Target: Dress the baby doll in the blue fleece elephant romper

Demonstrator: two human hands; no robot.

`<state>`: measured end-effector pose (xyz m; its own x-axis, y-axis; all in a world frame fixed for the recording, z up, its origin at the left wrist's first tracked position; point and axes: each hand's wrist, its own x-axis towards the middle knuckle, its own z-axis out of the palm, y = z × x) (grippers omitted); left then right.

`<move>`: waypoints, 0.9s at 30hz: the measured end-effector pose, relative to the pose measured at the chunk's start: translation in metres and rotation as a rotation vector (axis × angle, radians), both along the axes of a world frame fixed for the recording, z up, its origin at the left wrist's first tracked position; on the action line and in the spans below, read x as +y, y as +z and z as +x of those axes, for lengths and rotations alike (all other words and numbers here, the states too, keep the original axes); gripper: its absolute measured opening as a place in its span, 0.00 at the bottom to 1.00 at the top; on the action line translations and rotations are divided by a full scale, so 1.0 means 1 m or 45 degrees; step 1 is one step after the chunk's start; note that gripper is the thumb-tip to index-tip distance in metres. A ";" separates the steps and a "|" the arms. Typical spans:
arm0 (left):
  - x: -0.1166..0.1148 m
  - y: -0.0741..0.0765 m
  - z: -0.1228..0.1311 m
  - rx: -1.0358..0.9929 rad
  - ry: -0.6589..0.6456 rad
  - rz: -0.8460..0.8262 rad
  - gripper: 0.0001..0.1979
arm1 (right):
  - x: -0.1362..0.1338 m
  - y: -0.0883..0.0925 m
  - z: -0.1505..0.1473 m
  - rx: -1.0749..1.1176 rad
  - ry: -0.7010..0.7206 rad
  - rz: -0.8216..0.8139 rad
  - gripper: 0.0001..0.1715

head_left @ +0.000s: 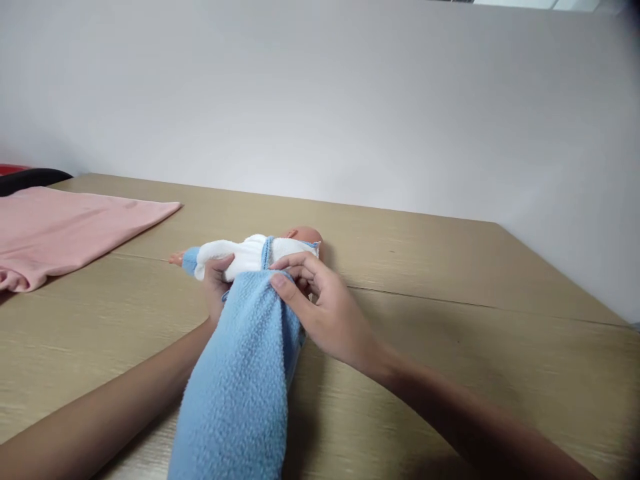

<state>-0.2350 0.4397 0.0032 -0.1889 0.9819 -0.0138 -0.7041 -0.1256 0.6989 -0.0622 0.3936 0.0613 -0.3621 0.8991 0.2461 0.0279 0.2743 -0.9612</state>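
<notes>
A baby doll (305, 235) in a white and blue fleece outfit (245, 252) lies on the table, its head to the right and one small hand sticking out at the left. Blue fleece (240, 393) stretches from the doll towards me; whether it is part of the outfit I cannot tell. My left hand (217, 283) is closed around the doll's side, its fingers partly hidden under the cloth. With thumb and fingertips, my right hand (320, 307) pinches the upper edge of the blue fleece near the doll's middle.
A pink cloth (75, 227) is spread on the wooden table (450, 373) at the left. Beyond it, at the far left edge, are a black curved object (35, 179) and something red. A pale wall (320, 100) rises behind the table.
</notes>
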 end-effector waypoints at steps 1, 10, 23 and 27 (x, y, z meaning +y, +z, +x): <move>0.000 0.001 0.000 0.008 0.063 -0.014 0.08 | 0.000 0.002 0.000 -0.051 0.008 0.003 0.17; -0.003 0.008 0.010 0.070 0.226 0.100 0.05 | -0.009 0.005 -0.001 -0.209 -0.035 0.130 0.21; 0.005 0.000 0.001 0.049 0.068 -0.052 0.10 | -0.012 0.010 -0.002 -0.227 -0.056 0.301 0.14; 0.013 -0.013 -0.006 0.042 0.077 -0.005 0.10 | -0.012 0.010 0.000 -0.285 -0.013 0.273 0.13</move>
<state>-0.2412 0.4532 -0.0098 -0.2481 0.9687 -0.0105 -0.6718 -0.1642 0.7223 -0.0618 0.3821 0.0714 -0.4198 0.8393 0.3454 0.2366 0.4686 -0.8511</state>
